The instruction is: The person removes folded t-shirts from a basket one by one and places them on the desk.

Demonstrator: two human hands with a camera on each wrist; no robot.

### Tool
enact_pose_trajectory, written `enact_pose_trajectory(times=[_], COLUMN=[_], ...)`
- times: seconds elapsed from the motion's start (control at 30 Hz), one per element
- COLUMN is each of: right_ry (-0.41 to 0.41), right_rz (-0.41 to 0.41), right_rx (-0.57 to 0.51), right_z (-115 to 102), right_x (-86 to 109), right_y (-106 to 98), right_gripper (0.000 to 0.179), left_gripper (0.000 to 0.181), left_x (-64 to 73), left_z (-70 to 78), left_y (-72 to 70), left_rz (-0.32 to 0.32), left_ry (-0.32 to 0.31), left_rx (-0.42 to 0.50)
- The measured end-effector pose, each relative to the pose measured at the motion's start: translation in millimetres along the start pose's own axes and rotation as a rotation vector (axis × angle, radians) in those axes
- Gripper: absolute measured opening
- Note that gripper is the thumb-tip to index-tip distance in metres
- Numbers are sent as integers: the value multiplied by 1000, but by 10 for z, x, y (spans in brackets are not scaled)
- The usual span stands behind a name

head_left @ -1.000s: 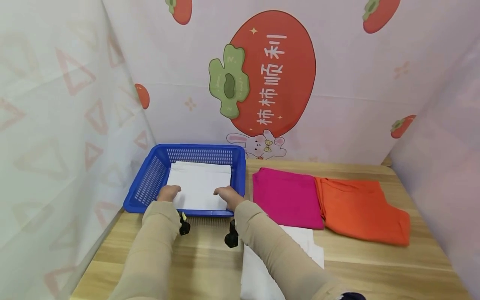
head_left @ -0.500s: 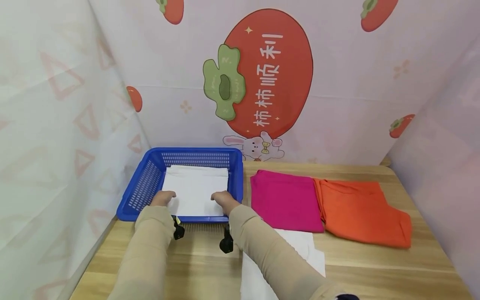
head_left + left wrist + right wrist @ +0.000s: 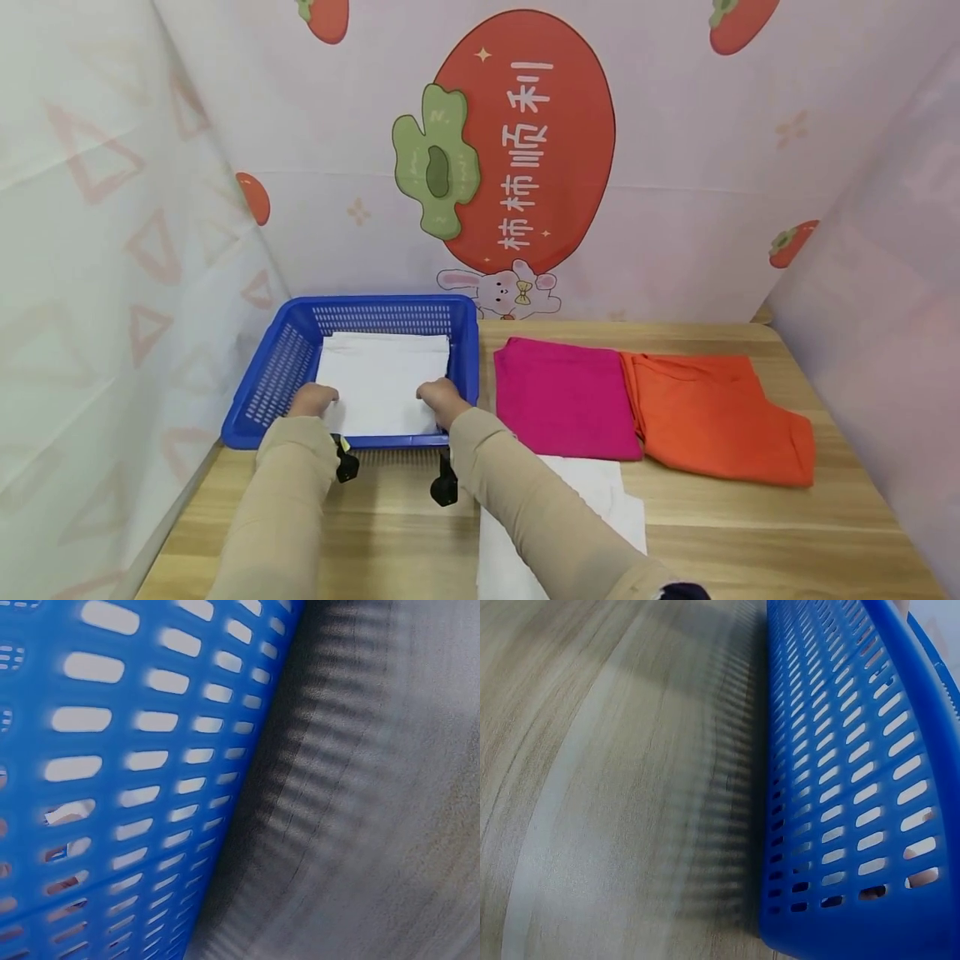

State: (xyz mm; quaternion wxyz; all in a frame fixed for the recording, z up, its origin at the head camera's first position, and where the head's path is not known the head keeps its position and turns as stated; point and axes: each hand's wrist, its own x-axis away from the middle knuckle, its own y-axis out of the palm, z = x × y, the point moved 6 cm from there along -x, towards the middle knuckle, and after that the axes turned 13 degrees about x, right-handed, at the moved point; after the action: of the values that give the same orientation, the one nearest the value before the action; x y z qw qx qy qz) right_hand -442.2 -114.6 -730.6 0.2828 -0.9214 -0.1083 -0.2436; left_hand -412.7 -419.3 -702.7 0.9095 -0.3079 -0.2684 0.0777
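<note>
A folded white cloth (image 3: 386,383) lies within the blue plastic basket (image 3: 352,442). My left hand (image 3: 312,401) holds it at the left side, thumb over the top. Opposite, my right hand (image 3: 444,401) holds the right side, its thumb likewise on the cloth. Most of the other fingers are hidden below the cloth and behind the rim. Both wrists pass over the basket's front rim. The left wrist view is filled by the slotted basket wall (image 3: 142,780) and the tabletop; through slots in the right wrist view, bits of a finger (image 3: 921,878) show.
Right of the basket a folded magenta garment (image 3: 562,400) lies against a folded orange garment (image 3: 720,417). Another white cloth (image 3: 626,517) is partly under my right forearm. Printed curtains hang behind and at both sides of the wooden table (image 3: 750,533).
The head view has shifted, so the basket, garments and backdrop sit farther left in it. Both hands stay at the sides of the white cloth, nearly still relative to the basket.
</note>
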Motion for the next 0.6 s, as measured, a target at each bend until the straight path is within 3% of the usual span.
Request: enact_pose_trajectory(times=[0.07,0.17,0.2,0.27,0.33,0.47,0.57,0.6], right_ry=[-35,-98,-105,-116,-123,-107,-79,-75], right_rz=[2,3,-9,-30,-40,-76,-67,-60], right_rx=[28,59,40,-4,-50,-131,-119,-104], right_z=[62,-43,-98,-226,-328,-471,-726,-865], right_x=[-166,-4,118,413,675,1045,1538,1807], right_y=[90,37,-8,-131,-248,-431,-690,-824], right_gripper=[54,47,49,54,58,61,56,52], left_gripper=[47,40,37,34,33,37,45,48], left_x=[549,1458,1677,1942,2051,2034,1985,1975], left_z=[387,1030,1174,1372,1461,1463,1444,1445], left_y=[-63,-164,-187,-207,-209,-180,-162,-160], left_rz=[-13,-41,-63,-101,-125,-131,-136,-139], left_ry=[-8,12,13,52,64,24,20,23], left_rx=[10,76,121,125,106,121,153,157])
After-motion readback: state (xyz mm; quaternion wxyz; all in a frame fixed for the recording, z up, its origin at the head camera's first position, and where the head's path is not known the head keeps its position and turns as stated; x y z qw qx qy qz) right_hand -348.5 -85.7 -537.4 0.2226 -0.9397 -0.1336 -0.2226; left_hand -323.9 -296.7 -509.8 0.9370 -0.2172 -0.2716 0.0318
